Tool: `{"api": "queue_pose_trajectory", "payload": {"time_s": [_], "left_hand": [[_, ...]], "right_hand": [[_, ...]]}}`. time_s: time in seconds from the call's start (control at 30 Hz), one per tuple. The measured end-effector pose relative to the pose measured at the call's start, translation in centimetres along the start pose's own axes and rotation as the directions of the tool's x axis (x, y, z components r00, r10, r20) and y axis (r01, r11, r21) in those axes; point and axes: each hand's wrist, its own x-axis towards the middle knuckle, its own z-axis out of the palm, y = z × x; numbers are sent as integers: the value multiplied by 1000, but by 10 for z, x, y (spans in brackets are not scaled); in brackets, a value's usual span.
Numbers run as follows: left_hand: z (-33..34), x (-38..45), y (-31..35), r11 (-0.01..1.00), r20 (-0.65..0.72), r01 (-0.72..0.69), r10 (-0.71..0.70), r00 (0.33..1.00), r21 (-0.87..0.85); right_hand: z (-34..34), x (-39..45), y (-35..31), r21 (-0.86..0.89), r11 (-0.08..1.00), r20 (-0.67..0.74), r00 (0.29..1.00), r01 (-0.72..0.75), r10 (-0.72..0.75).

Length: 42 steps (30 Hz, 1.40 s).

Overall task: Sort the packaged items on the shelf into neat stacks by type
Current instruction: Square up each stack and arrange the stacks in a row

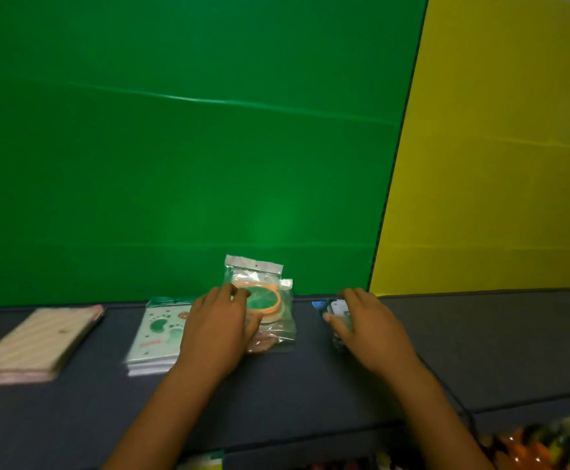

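Observation:
A clear plastic bag with an orange ring inside (266,296) leans against the green back wall on the dark grey shelf (480,340). My left hand (217,325) grips this bag from the left, thumb under its lower part. My right hand (366,325) is curled over a small dark packet with white and blue print (331,308), which it mostly hides. A stack of white packets printed with green footprints (156,334) lies just left of my left hand. Further left sits a stack of pale striped packets (36,340).
A green wall panel (175,147) backs the shelf, with a yellow panel (497,164) to its right. Colourful packaged items (548,442) crowd the lower right corner, below the shelf's front edge. More packets peek out at the bottom centre (205,463).

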Motion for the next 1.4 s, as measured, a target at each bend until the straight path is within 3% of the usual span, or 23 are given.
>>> {"api": "queue_pose_trajectory", "payload": {"time_s": [0.2,0.6,1.07,1.4], "left_hand": [[-43,-54,-79,992,51,105,-109,993,68],[-140,-189,-221,943,71,304,-315,947,133],[-235,-339,-389,709,-59,637,-653,755,302],[-252,-355,-507,616,-118,736,-739,663,279]], "right_hand": [[2,-21,-87,37,996,71,994,82,-85],[14,-50,-279,158,945,67,952,286,-300],[64,-55,-536,377,721,74,757,581,-649],[118,-20,-672,461,613,47,672,642,-739]]}}
